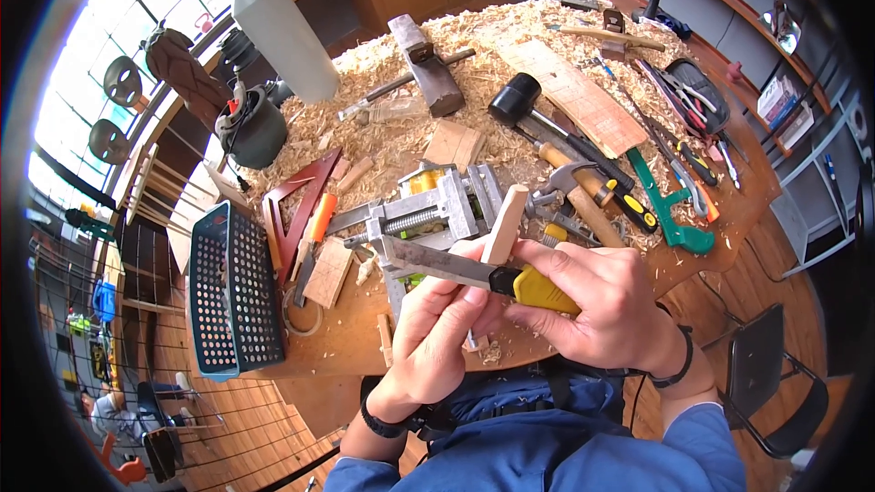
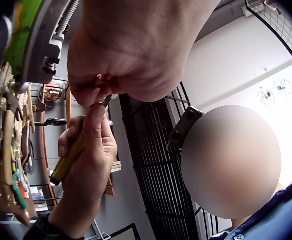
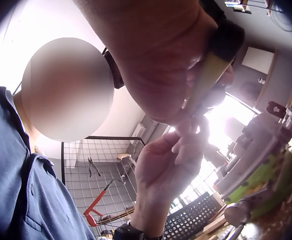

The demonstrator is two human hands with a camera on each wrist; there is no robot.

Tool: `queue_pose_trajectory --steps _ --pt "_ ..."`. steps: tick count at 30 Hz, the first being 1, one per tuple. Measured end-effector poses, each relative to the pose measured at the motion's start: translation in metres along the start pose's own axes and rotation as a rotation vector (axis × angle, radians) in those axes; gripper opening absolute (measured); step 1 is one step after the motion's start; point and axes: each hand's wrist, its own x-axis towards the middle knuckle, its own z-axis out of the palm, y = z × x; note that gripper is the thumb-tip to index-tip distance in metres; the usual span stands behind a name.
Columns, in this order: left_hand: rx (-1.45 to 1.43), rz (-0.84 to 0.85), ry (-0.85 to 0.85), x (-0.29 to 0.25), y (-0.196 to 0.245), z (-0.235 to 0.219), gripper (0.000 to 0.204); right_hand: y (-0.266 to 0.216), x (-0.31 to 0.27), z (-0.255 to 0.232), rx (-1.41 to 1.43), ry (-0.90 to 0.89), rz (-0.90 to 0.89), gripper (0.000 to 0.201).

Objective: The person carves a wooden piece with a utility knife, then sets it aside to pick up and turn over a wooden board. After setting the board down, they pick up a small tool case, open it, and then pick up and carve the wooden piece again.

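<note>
In the head view the right hand (image 1: 606, 301) grips the yellow handle (image 1: 544, 292) of a knife whose wide grey blade (image 1: 433, 261) points left. A pale wooden piece (image 1: 504, 223) stands tilted up between the hands, behind the blade. The left hand (image 1: 436, 337) pinches its lower part, with the thumb close beside the blade. In the left wrist view the right hand (image 2: 92, 160) has its fingers round the yellow handle (image 2: 68, 162). The right wrist view shows the left hand (image 3: 166, 162) meeting the right hand (image 3: 161, 65); the wooden piece cannot be made out there.
Just beyond the hands is a metal vise (image 1: 437, 210). A dark perforated basket (image 1: 235, 296) stands at the left edge. Around lie a black mallet (image 1: 515, 98), a hammer (image 1: 583, 200), a green saw handle (image 1: 670, 210), a plane (image 1: 427, 68) and wood shavings (image 1: 365, 68).
</note>
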Motion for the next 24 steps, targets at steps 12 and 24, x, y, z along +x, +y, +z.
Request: queue_pose_trajectory --steps 12,24 --pt "0.347 0.146 0.044 0.001 -0.005 0.006 0.051 0.001 -0.001 0.001 -0.062 0.000 0.010 0.061" --pt "0.588 0.242 0.102 0.000 -0.011 0.003 0.051 -0.004 -0.002 0.001 0.037 -0.040 0.020 0.060"
